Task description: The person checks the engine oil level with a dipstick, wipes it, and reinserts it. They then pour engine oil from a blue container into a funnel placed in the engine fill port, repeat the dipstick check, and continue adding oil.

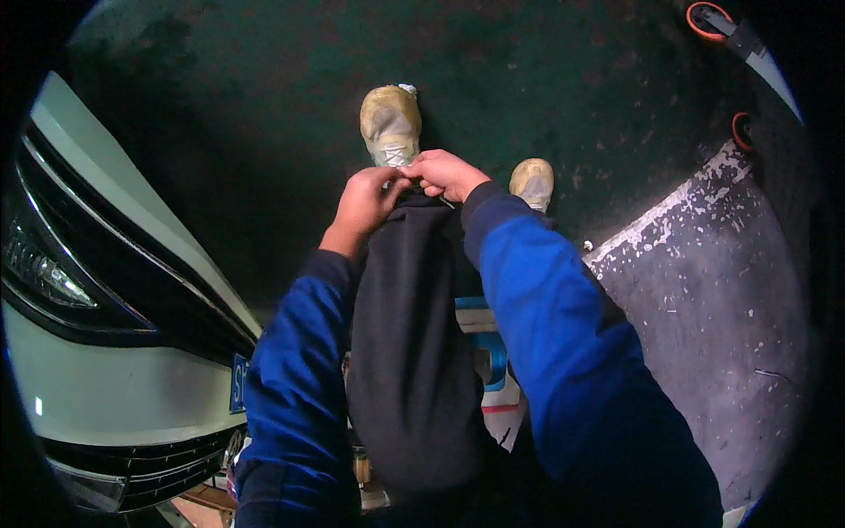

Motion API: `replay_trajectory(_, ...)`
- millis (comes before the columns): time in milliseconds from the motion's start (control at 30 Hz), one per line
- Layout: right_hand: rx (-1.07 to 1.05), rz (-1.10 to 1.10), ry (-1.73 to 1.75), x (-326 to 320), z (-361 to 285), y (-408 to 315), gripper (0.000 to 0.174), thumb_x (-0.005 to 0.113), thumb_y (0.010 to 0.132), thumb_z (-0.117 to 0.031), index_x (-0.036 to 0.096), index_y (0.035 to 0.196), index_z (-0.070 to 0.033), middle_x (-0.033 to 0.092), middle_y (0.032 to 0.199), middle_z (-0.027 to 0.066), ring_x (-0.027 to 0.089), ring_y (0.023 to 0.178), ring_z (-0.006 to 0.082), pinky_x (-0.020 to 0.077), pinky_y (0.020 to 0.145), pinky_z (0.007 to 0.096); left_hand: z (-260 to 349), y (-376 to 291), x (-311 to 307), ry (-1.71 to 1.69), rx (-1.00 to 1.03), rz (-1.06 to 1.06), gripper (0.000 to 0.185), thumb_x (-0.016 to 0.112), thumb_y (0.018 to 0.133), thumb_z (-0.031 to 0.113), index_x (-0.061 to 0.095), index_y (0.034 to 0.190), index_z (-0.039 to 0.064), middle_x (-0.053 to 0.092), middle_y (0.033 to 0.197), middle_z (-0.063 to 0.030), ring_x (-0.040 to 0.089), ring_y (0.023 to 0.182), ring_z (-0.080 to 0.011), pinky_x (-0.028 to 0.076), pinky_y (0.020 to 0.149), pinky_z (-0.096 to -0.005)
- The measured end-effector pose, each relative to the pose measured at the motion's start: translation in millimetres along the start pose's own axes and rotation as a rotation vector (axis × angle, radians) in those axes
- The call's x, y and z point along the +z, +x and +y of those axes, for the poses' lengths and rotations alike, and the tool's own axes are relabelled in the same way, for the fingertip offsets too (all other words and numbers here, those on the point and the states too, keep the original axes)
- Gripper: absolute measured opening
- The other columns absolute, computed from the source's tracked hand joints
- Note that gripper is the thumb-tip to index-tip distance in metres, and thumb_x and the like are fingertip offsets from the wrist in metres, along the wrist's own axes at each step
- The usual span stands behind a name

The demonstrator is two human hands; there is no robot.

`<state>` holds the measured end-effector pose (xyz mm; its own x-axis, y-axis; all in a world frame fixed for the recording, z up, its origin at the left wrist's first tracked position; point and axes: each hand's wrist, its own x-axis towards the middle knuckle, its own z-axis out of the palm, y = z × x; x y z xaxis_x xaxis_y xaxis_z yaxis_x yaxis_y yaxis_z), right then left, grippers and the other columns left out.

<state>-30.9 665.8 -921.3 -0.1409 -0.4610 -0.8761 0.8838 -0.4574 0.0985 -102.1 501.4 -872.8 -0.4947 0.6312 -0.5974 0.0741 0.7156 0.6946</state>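
Note:
A worn yellowish sneaker (pixel 391 122) with white laces (pixel 396 155) stands on the floor below a dark trouser leg (pixel 416 330). Just above its ankle end, my left hand (pixel 370 201) and my right hand (pixel 445 173) meet, thumbs and forefingers pinched at the lace ends. The fingers hide most of what they grip; a thin pale end shows below my right hand. The other sneaker (pixel 532 183) is farther right, partly covered by my blue right sleeve.
At the left is the front of a light-coloured car (pixel 132 389) with its headlight (pixel 49 277). A grey panel with a chipped white edge (pixel 693 284) lies at the right. Orange-rimmed caster wheels (pixel 709 22) stand at the upper right on the dark green floor (pixel 264 99).

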Motion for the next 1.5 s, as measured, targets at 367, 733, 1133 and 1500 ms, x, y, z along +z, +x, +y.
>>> replay_trajectory(367, -0.285, 0.465, -0.693, -49, 35, -8, 0.029, 0.082, 0.067, -0.029, 0.068, 0.070, -0.005, 0.067, 0.073, 0.0131, 0.065, 0.070, 0.0253, 0.0510, 0.066, 0.0369, -59, -56, 49, -0.362, -0.647, 0.334, 0.026, 0.068, 0.086, 0.025, 0.066, 0.080, -0.001, 0.064, 0.070, -0.0073, 0.057, 0.067, -0.0131, 0.046, 0.066, -0.0288)
replay_trajectory(733, -0.289, 0.489, -1.183, -37, 15, -53, 0.037, 0.079, 0.071, -0.028, 0.061, 0.099, -0.010, 0.066, 0.099, 0.0124, 0.063, 0.096, 0.0308, 0.0512, 0.081, 0.0422, -24, -54, 24, -0.540, -0.888, 0.274, 0.043, 0.065, 0.089, 0.034, 0.055, 0.116, 0.002, 0.063, 0.103, -0.0139, 0.059, 0.089, -0.0175, 0.049, 0.074, -0.0337)
replay_trajectory(1133, -0.244, 0.741, -0.967, -48, 84, -355, 0.040, 0.070, 0.071, -0.043, 0.067, 0.088, -0.006, 0.067, 0.085, 0.0172, 0.065, 0.085, 0.0325, 0.0515, 0.074, 0.0428, 237, -246, -109, -0.873, -0.750, -0.180, 0.064, 0.056, 0.093, 0.044, 0.038, 0.136, 0.000, 0.049, 0.132, -0.0135, 0.046, 0.120, -0.0257, 0.037, 0.101, -0.0381)
replay_trajectory(1500, -0.510, 0.806, -0.501, -49, 84, -762, 0.058, 0.061, 0.080, -0.057, 0.070, 0.101, -0.004, 0.069, 0.099, 0.0178, 0.065, 0.094, 0.0283, 0.0495, 0.083, 0.0378, 446, -149, -221, 0.599, 0.167, -0.542, 0.056, 0.056, 0.085, 0.052, 0.062, 0.109, 0.001, 0.063, 0.110, -0.0224, 0.059, 0.105, -0.0388, 0.047, 0.089, -0.0455)
